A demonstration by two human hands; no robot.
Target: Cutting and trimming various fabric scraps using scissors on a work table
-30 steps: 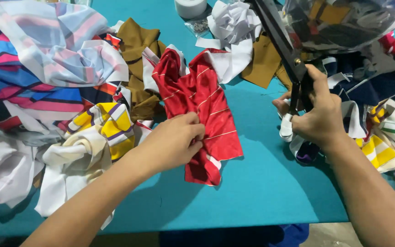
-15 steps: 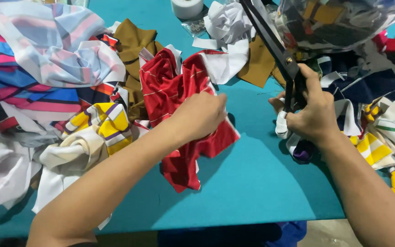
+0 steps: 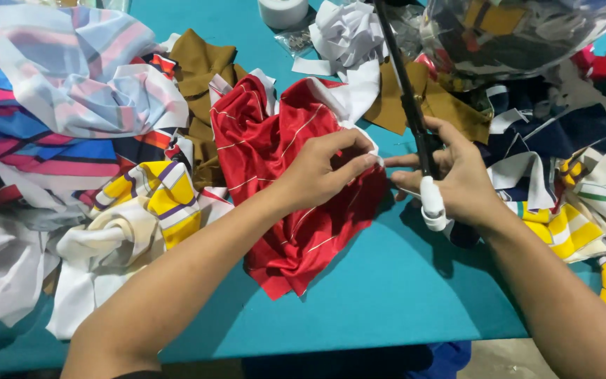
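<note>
Two hands: left hand pinching red cloth, right hand gripping scissors

My L forearm comes in from 7 o'clock, L hand knuckles-up w/ fingers curled and pinching shut. R arm enters from 5 o'clock; R hand is fisted closed, fingertips pointing to 9 o'clock, nearly touching L.
</note>
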